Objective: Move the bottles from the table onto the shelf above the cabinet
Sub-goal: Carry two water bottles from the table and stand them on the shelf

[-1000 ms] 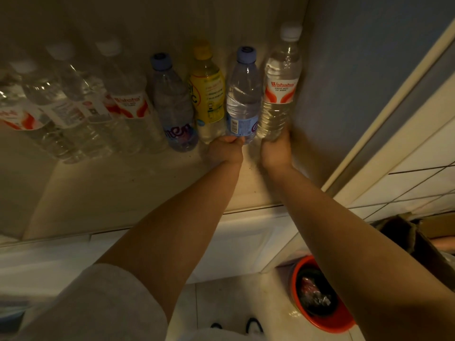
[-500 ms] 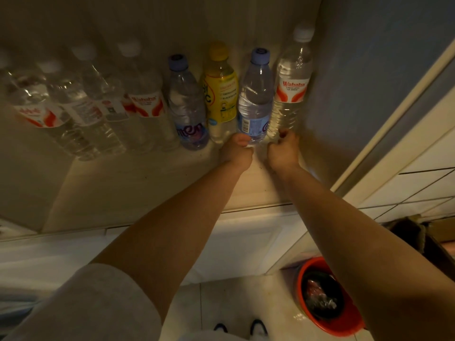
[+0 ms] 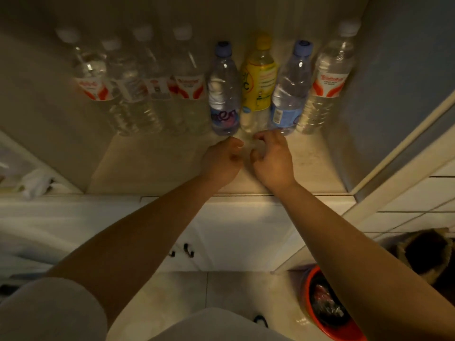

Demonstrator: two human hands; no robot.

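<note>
Over the shelf (image 3: 157,166), both arms reach forward, left hand (image 3: 222,159) and right hand (image 3: 272,161) side by side with fingers loosely curled and empty, just short of the upright yellow bottle (image 3: 258,84) in the row against the back wall.

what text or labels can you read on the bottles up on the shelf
"men": partial purple lettering on the clear blue-capped bottle, left of the yellow one.
"C": large letter on the yellow-labelled, yellow-capped bottle; its smaller print is unreadable.
Red-and-white labels on the clear white-capped bottles, such as the rightmost: brand word too blurred to read.
</note>
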